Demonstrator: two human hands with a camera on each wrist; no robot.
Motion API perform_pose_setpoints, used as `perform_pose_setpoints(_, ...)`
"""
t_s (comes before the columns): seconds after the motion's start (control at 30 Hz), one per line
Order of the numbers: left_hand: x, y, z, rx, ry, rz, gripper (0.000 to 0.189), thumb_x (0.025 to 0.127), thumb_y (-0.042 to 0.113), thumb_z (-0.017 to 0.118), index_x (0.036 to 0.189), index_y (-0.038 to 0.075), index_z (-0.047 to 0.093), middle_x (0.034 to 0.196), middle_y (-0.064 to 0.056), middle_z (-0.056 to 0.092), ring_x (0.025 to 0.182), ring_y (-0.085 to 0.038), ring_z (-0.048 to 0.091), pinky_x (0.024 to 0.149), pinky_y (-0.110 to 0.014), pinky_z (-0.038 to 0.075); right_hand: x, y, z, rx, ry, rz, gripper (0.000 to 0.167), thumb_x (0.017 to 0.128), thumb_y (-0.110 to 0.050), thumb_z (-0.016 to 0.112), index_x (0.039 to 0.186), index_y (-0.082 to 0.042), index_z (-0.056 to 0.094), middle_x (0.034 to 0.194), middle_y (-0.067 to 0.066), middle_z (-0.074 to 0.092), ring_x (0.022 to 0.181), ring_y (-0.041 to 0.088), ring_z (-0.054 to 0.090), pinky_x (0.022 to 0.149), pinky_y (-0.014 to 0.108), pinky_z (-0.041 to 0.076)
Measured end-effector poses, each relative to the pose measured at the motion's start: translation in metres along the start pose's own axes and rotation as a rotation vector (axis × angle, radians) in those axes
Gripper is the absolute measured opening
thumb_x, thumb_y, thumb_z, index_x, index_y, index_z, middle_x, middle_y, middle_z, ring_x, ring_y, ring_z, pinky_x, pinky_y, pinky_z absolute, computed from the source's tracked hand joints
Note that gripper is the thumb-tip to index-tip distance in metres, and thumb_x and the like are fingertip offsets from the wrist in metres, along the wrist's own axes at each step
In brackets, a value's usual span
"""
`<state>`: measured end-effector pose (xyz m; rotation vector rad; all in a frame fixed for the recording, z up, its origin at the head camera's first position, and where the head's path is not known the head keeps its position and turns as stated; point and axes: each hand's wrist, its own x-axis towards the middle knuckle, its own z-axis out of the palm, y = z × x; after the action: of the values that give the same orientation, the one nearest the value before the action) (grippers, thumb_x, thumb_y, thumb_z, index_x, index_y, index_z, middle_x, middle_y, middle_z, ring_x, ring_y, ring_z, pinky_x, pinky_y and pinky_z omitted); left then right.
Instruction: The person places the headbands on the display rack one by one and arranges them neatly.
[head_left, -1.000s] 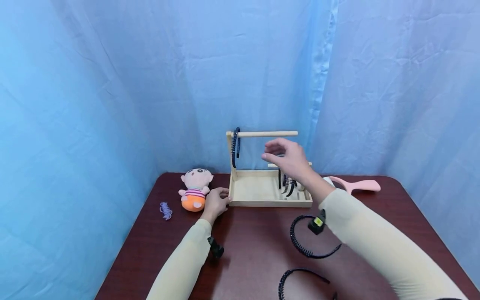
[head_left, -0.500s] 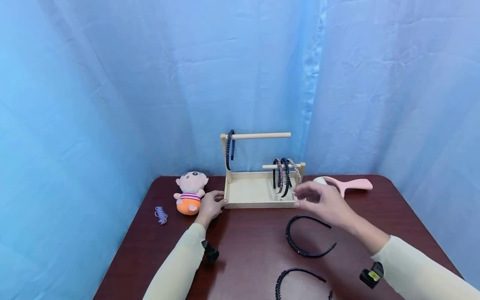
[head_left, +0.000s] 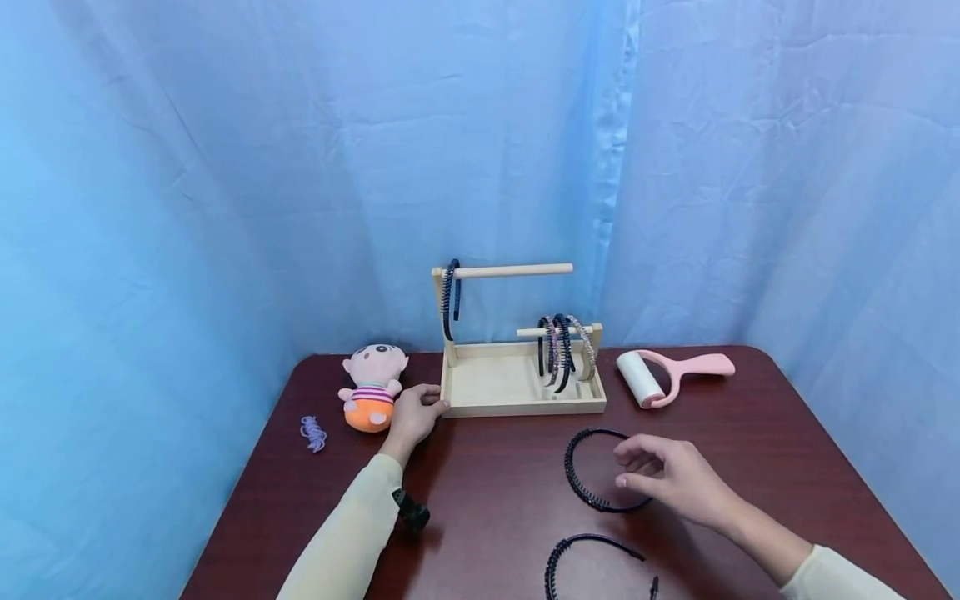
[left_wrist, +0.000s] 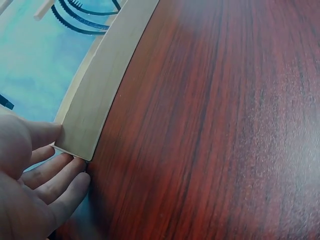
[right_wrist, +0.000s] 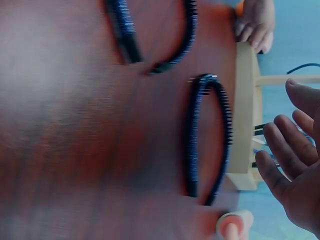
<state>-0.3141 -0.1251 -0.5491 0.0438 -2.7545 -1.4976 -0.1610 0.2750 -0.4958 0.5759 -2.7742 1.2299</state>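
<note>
Right hand (head_left: 678, 479) is hanging out over the right side of a black headband (head_left: 570, 471) on the table (head_left: 480, 483). Thumb and fingers are apart, nothing between them, fingers bent a little and pointing left. From the right wrist cam you can see they're spread and clear of the band. That arm comes in from the lower right, cream sleeve just poking into the head view.

Left hand (head_left: 415, 412) is parked at the front left corner of the wooden rack (head_left: 517, 410), arm stretched well forward. Thumb's up against the corner, the other fingers loosely extended along the end wall, so touching rather than wrapped around it.

There's a second headband (head_left: 553, 560) lying closer to the person, toothed like the first. On the rack, one dark band (head_left: 447, 304) hangs at the left end of the upper bar (head_left: 517, 271), and a bunch of bands (head_left: 567, 354) share the lower bar (head_left: 527, 332). Pink-handled roller (head_left: 641, 379) sits right of the rack, doll (head_left: 371, 387) and purple cord (head_left: 312, 434) on the left.
</note>
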Motion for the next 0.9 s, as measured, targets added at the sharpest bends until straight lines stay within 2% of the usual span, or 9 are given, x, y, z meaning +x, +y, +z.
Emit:
perform_pose_setpoints(0.23, 0.0, -0.002, 0.0, -0.014, 0.008, -0.026, 0.036, 0.095, 0.015, 0.074, 0.128, 0.003, 0.069, 0.116, -0.014, 0.074, 0.106, -0.026, 0.071, 0.092, -0.042, 0.059, -0.005, 0.016, 0.018, 0.021, -0.041, 0.048, 0.03, 0.087, -0.025, 0.084, 0.111, -0.013, 0.072, 0.101, 0.005, 0.075, 0.085, 0.003, 0.069, 0.073, 0.026, 0.06)
perform_pose_setpoints(0.33, -0.001, -0.001, 0.001, -0.017, 0.011, -0.034, 0.035, 0.095, 0.015, 0.074, 0.127, 0.003, 0.07, 0.116, -0.014, 0.074, 0.107, -0.026, 0.07, 0.092, -0.042, 0.059, -0.006, 0.022, 0.026, 0.035, -0.039, 0.022, 0.032, 0.086, -0.023, 0.085, 0.111, -0.008, 0.072, 0.1, 0.006, 0.075, 0.085, 0.003, 0.069, 0.073, 0.027, 0.06)
perform_pose_setpoints(0.47, -0.001, 0.0, 0.001, -0.005, 0.015, -0.034, 0.034, 0.095, 0.015, 0.075, 0.126, 0.003, 0.07, 0.115, -0.014, 0.074, 0.106, -0.027, 0.07, 0.092, -0.043, 0.059, -0.007, 0.029, 0.037, 0.038, -0.027, -0.051, 0.032, 0.085, -0.02, 0.086, 0.111, -0.006, 0.073, 0.099, 0.006, 0.076, 0.083, 0.007, 0.071, 0.072, 0.029, 0.061)
perform_pose_setpoints(0.63, 0.0, 0.001, 0.002, 0.004, 0.007, -0.044, 0.035, 0.095, 0.016, 0.075, 0.128, 0.004, 0.069, 0.117, -0.013, 0.074, 0.108, -0.027, 0.07, 0.093, -0.043, 0.058, -0.007, 0.035, 0.045, 0.028, -0.026, -0.079, 0.032, 0.085, -0.019, 0.086, 0.111, -0.006, 0.073, 0.099, 0.004, 0.077, 0.083, 0.012, 0.072, 0.071, 0.029, 0.06)
perform_pose_setpoints(0.9, 0.001, 0.001, 0.001, 0.007, 0.006, -0.077, 0.034, 0.095, 0.017, 0.075, 0.127, 0.006, 0.07, 0.117, -0.012, 0.074, 0.108, -0.026, 0.07, 0.094, -0.042, 0.058, -0.005, 0.037, 0.05, -0.012, -0.1, -0.037, 0.031, 0.087, -0.023, 0.083, 0.114, -0.011, 0.074, 0.104, -0.002, 0.077, 0.086, 0.009, 0.071, 0.075, 0.028, 0.06)
